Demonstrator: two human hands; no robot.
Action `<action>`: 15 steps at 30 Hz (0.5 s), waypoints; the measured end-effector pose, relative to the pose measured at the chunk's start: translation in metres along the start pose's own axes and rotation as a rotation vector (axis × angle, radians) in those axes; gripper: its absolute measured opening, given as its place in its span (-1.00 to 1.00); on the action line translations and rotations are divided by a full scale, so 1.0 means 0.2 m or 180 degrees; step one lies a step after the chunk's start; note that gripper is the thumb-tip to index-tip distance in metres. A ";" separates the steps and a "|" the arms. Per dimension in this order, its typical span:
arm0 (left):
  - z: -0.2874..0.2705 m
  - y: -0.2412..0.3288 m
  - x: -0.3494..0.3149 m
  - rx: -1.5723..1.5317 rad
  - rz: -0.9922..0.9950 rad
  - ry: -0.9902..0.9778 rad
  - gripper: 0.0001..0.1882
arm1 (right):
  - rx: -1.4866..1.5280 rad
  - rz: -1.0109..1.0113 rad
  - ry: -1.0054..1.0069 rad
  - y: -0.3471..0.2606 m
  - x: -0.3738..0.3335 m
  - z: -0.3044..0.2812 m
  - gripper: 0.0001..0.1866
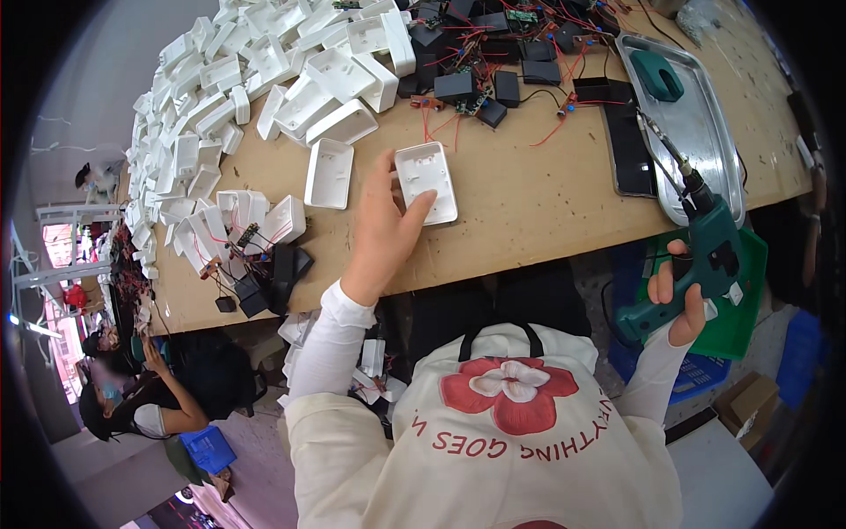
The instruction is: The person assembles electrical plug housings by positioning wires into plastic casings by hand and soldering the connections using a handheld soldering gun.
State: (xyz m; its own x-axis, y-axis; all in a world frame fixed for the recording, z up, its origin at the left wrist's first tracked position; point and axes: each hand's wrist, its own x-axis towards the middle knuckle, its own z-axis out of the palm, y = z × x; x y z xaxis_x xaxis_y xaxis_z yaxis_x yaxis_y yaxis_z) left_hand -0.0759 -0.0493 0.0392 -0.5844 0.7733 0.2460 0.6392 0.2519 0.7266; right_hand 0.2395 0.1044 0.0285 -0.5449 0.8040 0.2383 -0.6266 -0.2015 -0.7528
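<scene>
My left hand (381, 231) grips a white plastic box shell (426, 167) by its left side, thumb inside the open top. The shell stands near the table's front edge, with small moulded posts showing inside it. A second white shell (330, 174) lies just left of that hand. At the right, my right hand (677, 300) is wrapped round the handle of a green soldering gun (712, 251). Its metal tip points up and left over the metal tray (705, 115). A thin red wire end (429, 132) lies behind the held shell.
A large heap of white shells (256, 53) covers the left back of the table. Black boxes with red wires and small circuit boards (476, 84) lie at the back. A black flat slab (631, 150) sits beside the tray. Below the right edge is a green bin (749, 291).
</scene>
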 end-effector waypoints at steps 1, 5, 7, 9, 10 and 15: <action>0.02 0.00 -0.02 -0.1292 -0.0662 -0.0162 -0.39 | -0.0004 0.0002 -0.0003 0.00 0.00 0.00 -0.40; 0.08 0.05 0.01 0.0149 0.0669 -0.0068 -0.49 | -0.0032 -0.0044 0.0051 -0.01 -0.01 0.00 -0.40; 0.12 0.08 0.04 0.0292 0.1742 -0.0279 -0.53 | -0.0042 -0.0088 0.0075 -0.02 -0.02 0.00 -0.40; 0.16 0.11 0.06 0.0564 0.2318 -0.0232 -0.56 | -0.0009 -0.0095 0.0117 -0.02 -0.04 0.00 -0.39; 0.18 0.13 0.06 0.0587 0.2454 -0.0269 -0.60 | 0.0047 -0.0108 0.0119 -0.03 -0.05 -0.01 -0.38; 0.18 0.20 0.06 0.0635 0.2471 -0.0360 -0.68 | 0.0065 -0.0162 0.0200 -0.06 -0.07 -0.03 -0.37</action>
State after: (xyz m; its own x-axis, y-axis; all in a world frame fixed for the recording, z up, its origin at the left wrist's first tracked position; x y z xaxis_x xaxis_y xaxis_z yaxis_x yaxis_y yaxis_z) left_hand -0.0395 -0.0099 0.0478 0.1100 0.8216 0.5593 0.9252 -0.2902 0.2443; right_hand 0.2584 0.0981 0.0307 -0.4763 0.8469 0.2364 -0.6642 -0.1703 -0.7279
